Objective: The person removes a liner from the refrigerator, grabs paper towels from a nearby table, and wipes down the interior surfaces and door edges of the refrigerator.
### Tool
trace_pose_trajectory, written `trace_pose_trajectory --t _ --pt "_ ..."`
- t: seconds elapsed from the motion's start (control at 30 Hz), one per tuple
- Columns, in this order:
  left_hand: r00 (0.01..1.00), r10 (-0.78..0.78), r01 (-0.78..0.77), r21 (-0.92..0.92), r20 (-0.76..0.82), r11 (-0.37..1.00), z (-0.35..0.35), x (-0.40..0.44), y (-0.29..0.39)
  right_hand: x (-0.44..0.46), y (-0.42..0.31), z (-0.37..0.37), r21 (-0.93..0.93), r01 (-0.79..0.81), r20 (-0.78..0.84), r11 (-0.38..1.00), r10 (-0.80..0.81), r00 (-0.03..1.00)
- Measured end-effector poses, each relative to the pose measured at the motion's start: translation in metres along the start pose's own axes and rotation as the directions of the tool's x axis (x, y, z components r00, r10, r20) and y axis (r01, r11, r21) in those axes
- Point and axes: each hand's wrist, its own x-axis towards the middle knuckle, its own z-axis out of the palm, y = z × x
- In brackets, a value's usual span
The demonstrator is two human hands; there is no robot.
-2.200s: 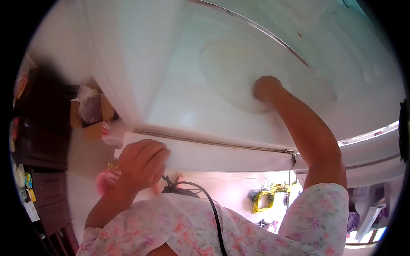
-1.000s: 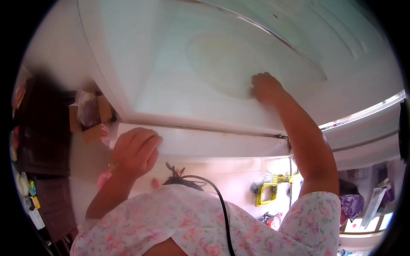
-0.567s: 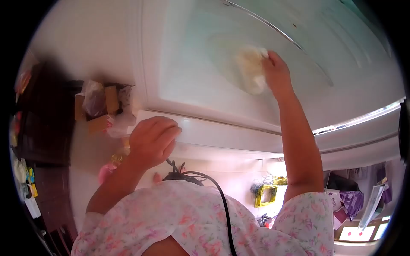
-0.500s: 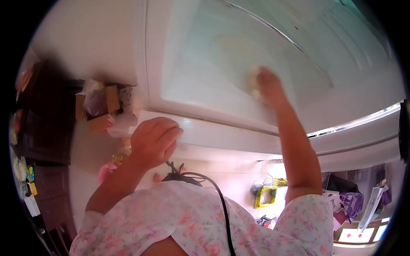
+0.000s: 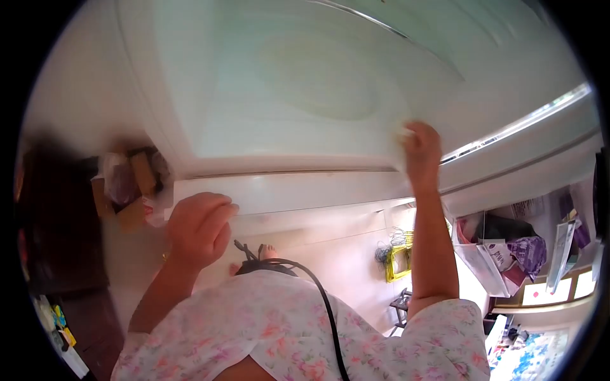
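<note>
My right hand [image 5: 423,149] is closed on a pale cloth [image 5: 404,134], which is blurred and mostly hidden by the fingers. It is at the lower right of a white, glossy compartment wall [image 5: 254,120], near the front edge. My left hand [image 5: 202,225] rests with bent, closed fingers over the left end of the white front ledge [image 5: 305,193]; whatever it may grip is hidden. A faint oval mark [image 5: 318,76] shows on the wall surface. A clear shelf edge with a shiny strip [image 5: 365,16] crosses the top of the view.
Left of the white unit are a cardboard box [image 5: 130,216] with plastic bags and dark wooden cabinets [image 5: 63,235]. An open door with shelves holding purple packages [image 5: 526,255] hangs at the right. A yellow frame [image 5: 399,263] is beyond, below the ledge. A black cable [image 5: 327,305] crosses my front.
My right hand has moved off the oval mark, toward the front right corner, with the cloth. The view has shifted, showing more of the door shelves. My left hand remains at the ledge.
</note>
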Motion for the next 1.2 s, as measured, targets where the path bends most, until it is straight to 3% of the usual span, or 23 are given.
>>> trace_pose_trajectory --t 0.07,0.1,0.2,0.27,0.3,0.43,0.53,0.6,0.67,0.73,0.77,0.8,0.87,0.93,0.97,1.0,1.03,1.07,1.13,1.2 --pt "1.0 0.004 -0.004 -0.022 0.011 1.0 -0.002 -0.002 0.0 -0.019 0.03 -0.002 -0.232 -0.099 0.006 0.968 0.103 0.995" --pt "1.0 0.018 -0.018 -0.036 0.007 0.999 0.0 -0.002 -0.002 -0.021 0.024 0.001 -0.233 -0.103 0.005 0.967 0.107 0.994" --pt "0.999 0.041 -0.042 -0.1 -0.008 0.994 0.002 -0.004 -0.004 -0.031 -0.033 0.027 -0.078 -0.146 -0.068 0.986 0.141 0.988" --pt "0.998 0.053 -0.056 -0.153 -0.027 0.987 0.009 -0.002 -0.001 -0.031 -0.063 0.041 -0.076 0.158 -0.04 0.985 -0.161 0.986" --pt "0.997 0.053 -0.061 -0.168 -0.053 0.984 0.01 -0.004 -0.002 -0.031 -0.084 0.053 -0.041 0.21 -0.029 0.977 -0.212 0.977" --pt "0.997 -0.006 -0.013 -0.246 -0.076 0.969 0.005 -0.012 -0.009 -0.022 -0.181 0.091 0.156 0.24 -0.022 0.958 -0.239 0.971" --pt "0.99 -0.07 0.04 -0.238 -0.121 0.97 0.007 -0.021 -0.011 -0.021 -0.233 0.114 0.389 0.307 -0.011 0.869 -0.329 0.944" --pt "0.993 -0.037 0.007 -0.257 -0.113 0.966 0.009 -0.025 -0.015 -0.024 -0.261 0.109 0.454 0.312 -0.041 0.835 -0.33 0.943" --pt "0.935 -0.236 0.136 -0.347 -0.264 0.928 0.012 -0.012 -0.003 -0.025 -0.255 0.108 0.521 0.277 -0.04 0.807 -0.301 0.953" --pt "0.946 -0.237 0.171 -0.276 -0.223 0.946 0.01 -0.006 0.001 -0.033 -0.251 0.098 0.898 0.071 0.037 0.434 -0.236 0.971" --pt "0.963 -0.227 0.205 -0.154 -0.148 0.967 0.011 0.001 0.007 -0.042 -0.253 0.093 0.897 -0.041 0.115 0.441 -0.143 0.983" --pt "0.97 -0.232 0.231 -0.025 -0.069 0.973 0.012 0.005 0.014 -0.048 -0.254 0.077 0.825 -0.564 0.558 -0.03 -0.111 0.823" --pt "0.976 -0.211 0.212 0.016 -0.048 0.977 0.016 0.017 0.032 -0.06 -0.24 0.058 0.593 -0.683 0.687 -0.425 -0.175 0.705" --pt "0.969 -0.198 0.19 0.07 0.148 0.979 0.021 0.029 0.05 -0.071 -0.207 0.044 0.581 -0.709 0.716 -0.399 -0.164 0.679" --pt "0.965 -0.195 0.194 0.026 0.173 0.981 0.027 0.037 0.057 -0.078 -0.19 0.036 0.573 -0.73 0.747 -0.374 -0.129 0.652" --pt "0.965 -0.203 0.2 0.037 0.167 0.979 0.036 0.046 0.064 -0.085 -0.176 0.024 0.712 -0.647 0.651 -0.272 -0.088 0.754" --pt "0.921 -0.354 0.382 -0.2 0.162 0.902 0.05 0.055 0.071 -0.093 -0.156 0.008 0.777 -0.584 0.583 -0.236 -0.083 0.809" --pt "0.851 -0.489 0.52 -0.425 0.19 0.741 0.063 0.066 0.079 -0.105 -0.137 -0.007 0.836 -0.513 0.521 -0.193 -0.013 0.854" --pt "0.799 -0.545 0.557 -0.657 0.256 0.508 0.091 0.1 0.098 -0.142 -0.088 -0.017 0.821 -0.56 0.571 -0.111 0.136 0.81" --pt "0.93 -0.35 0.347 -0.597 0.116 0.724 0.138 0.128 0.096 -0.178 -0.052 -0.034 0.762 -0.612 0.645 -0.212 0.329 0.689"
